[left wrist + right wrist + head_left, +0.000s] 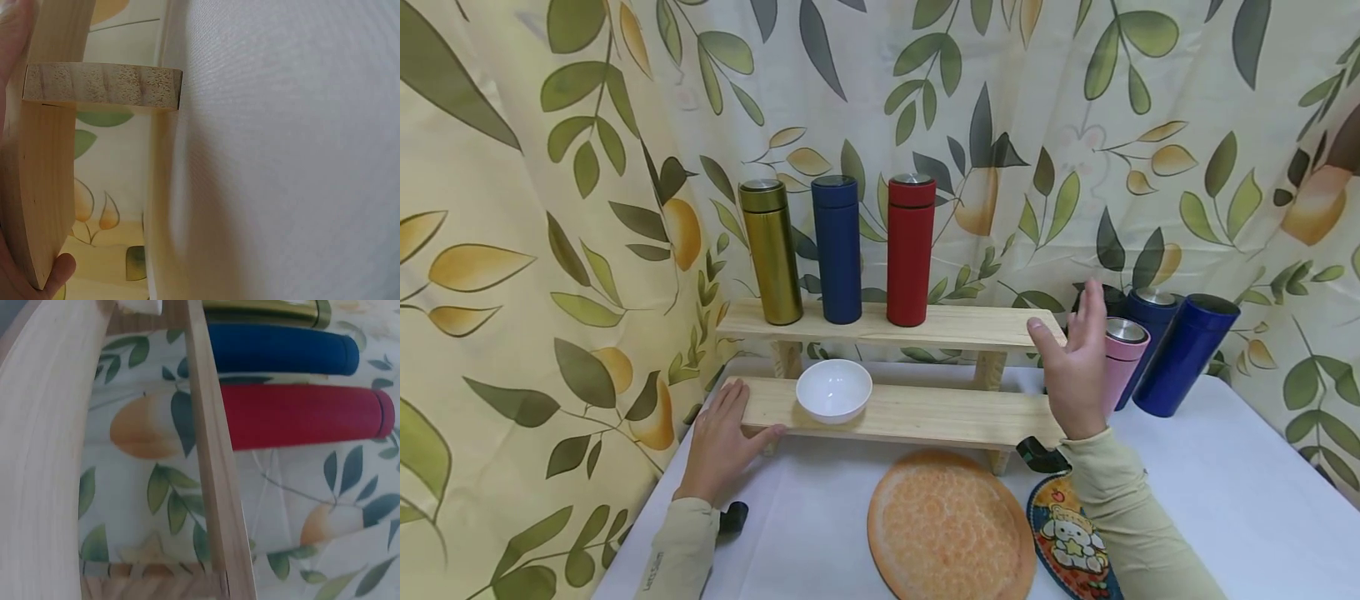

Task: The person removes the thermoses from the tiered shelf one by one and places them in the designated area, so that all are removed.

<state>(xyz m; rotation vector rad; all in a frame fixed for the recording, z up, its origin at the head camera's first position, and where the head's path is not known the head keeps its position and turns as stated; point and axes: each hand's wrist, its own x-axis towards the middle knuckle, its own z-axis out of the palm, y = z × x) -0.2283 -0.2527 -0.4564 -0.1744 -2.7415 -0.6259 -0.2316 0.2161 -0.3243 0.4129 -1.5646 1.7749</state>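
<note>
A two-tier wooden rack (925, 408) stands on the white table. My left hand (718, 437) grips the left end of its lower board; the left wrist view shows a fingertip (62, 269) curled past the end of the board (49, 169). By the rack's right end, my right hand (1075, 383) is raised with fingers extended and nothing held. A gold flask (772, 254), a blue flask (837, 250) and a red flask (911, 250) stand upright on the upper board. On the lower board sits a white bowl (833, 392).
Behind the right hand stand a pink flask (1123, 358), a dark blue flask (1152, 312) and a leaning blue cylinder (1183, 358). A round bread-patterned mat (951, 525) and a cartoon mat (1071, 537) lie in front of the rack. Leaf-print curtains (1037, 100) hang behind.
</note>
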